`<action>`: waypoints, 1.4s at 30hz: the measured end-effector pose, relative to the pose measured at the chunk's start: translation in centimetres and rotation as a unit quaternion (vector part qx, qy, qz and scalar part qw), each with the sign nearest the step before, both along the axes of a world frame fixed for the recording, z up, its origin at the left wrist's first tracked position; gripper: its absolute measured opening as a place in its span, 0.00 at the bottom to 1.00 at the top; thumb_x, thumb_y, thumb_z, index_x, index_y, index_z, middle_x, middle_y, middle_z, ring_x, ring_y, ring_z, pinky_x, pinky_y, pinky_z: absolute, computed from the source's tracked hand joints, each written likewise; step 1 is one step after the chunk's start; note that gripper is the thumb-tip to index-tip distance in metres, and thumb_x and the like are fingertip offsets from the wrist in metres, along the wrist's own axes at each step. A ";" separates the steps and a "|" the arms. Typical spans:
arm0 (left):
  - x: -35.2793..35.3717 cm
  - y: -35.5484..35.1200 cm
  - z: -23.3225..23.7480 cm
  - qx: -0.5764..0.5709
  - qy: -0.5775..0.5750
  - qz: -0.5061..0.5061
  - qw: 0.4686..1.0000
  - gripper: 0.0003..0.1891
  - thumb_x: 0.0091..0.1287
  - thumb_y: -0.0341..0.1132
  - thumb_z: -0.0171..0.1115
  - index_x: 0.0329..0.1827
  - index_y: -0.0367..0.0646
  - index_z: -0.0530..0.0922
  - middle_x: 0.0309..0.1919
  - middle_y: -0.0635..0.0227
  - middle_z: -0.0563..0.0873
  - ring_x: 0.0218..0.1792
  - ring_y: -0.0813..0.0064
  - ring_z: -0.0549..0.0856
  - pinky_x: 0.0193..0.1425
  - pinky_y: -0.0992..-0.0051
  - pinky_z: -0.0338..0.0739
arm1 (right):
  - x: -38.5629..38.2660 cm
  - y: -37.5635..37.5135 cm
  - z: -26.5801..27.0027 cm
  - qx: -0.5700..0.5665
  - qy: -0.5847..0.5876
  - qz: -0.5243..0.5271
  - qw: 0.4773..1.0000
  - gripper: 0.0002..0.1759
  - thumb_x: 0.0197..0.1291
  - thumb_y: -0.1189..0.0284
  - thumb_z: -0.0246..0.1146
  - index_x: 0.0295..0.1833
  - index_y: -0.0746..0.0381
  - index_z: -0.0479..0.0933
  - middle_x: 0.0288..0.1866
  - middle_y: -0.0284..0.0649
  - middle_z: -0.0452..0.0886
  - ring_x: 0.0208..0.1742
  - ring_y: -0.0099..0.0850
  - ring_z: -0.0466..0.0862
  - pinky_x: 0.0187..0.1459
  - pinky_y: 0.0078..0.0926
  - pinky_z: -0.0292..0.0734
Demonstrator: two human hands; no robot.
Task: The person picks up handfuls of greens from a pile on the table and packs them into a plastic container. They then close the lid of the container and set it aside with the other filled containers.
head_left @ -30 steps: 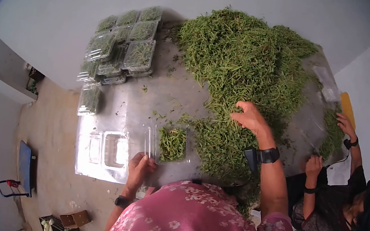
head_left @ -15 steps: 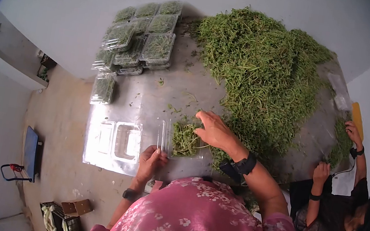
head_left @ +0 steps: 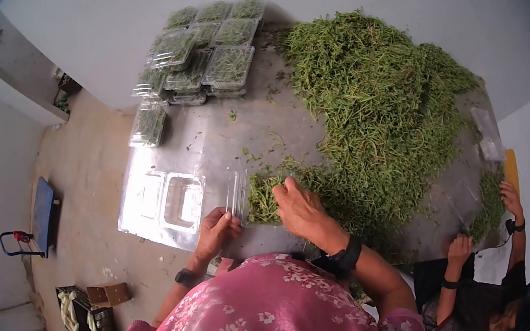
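Note:
My left hand [head_left: 218, 231] grips the edge of a clear plastic clamshell box [head_left: 238, 196] at the table's front, thumb on top. Green leafy stems [head_left: 262, 200] fill the box's base, and its lid stands folded back on the left. Over the right side of that box is my right hand [head_left: 304, 215], its fingers curled down into the greens; the fingertips are partly hidden. A large heap of the same greens [head_left: 384, 115] spreads behind and to the right of this hand. Left of my left hand lies another clamshell box [head_left: 182, 203], opened and without greens.
Filled, closed clamshell boxes [head_left: 229, 66] are stacked at the table's back left. At the right, another person [head_left: 488, 308] has both hands by a smaller pile of greens [head_left: 489, 204]. A blue trolley [head_left: 43, 213] and a dark crate [head_left: 88, 318] stand on the floor.
My right hand has moved slightly down and right, and its fingers have curled down to the greens in the box. My left hand keeps its hold on the box edge.

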State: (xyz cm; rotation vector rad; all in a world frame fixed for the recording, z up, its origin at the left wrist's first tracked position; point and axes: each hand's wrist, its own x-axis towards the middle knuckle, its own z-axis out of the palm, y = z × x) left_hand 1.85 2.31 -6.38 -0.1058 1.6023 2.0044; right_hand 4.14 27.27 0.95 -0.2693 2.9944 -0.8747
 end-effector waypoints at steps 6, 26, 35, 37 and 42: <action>0.0 0.0 0.0 -0.005 0.000 0.000 1.000 0.16 0.71 0.41 0.58 0.49 0.35 0.72 0.34 0.63 0.83 0.31 0.77 0.83 0.35 0.80 0.78 | -1.1 -0.1 -2.0 0.008 0.053 0.034 0.998 0.02 0.55 0.79 0.56 0.34 0.65 0.71 0.35 0.48 0.73 0.38 0.50 0.79 0.38 0.45 0.74; -0.1 0.0 -0.4 -0.011 0.015 -0.008 1.000 0.17 0.70 0.43 0.59 0.48 0.36 0.72 0.34 0.62 0.83 0.31 0.76 0.83 0.34 0.79 0.79 | -3.7 0.6 1.8 0.013 0.008 -0.003 1.000 0.09 0.55 0.78 0.56 0.43 0.67 0.73 0.39 0.55 0.79 0.41 0.53 0.81 0.41 0.45 0.77; -0.1 -0.1 -0.3 -0.011 0.007 -0.004 1.000 0.16 0.70 0.41 0.59 0.48 0.35 0.72 0.34 0.63 0.83 0.31 0.78 0.83 0.35 0.80 0.78 | -3.4 -2.4 -2.2 0.060 0.045 0.044 0.996 0.04 0.50 0.78 0.58 0.32 0.67 0.76 0.33 0.53 0.80 0.36 0.47 0.84 0.37 0.42 0.79; -0.1 0.0 -0.1 -0.007 0.007 -0.003 1.000 0.16 0.70 0.41 0.58 0.48 0.35 0.72 0.34 0.63 0.83 0.31 0.78 0.83 0.35 0.80 0.78 | -3.8 -2.3 -2.0 0.030 0.108 0.048 0.993 0.03 0.49 0.78 0.58 0.29 0.66 0.76 0.34 0.51 0.79 0.35 0.45 0.83 0.37 0.42 0.79; -0.1 -0.1 -0.6 -0.016 0.008 -0.006 1.000 0.16 0.71 0.42 0.58 0.49 0.36 0.72 0.33 0.63 0.83 0.31 0.76 0.83 0.34 0.79 0.78 | -4.2 -1.7 -3.8 0.004 0.116 0.106 0.988 0.02 0.51 0.78 0.56 0.31 0.63 0.74 0.31 0.45 0.76 0.37 0.44 0.80 0.44 0.43 0.73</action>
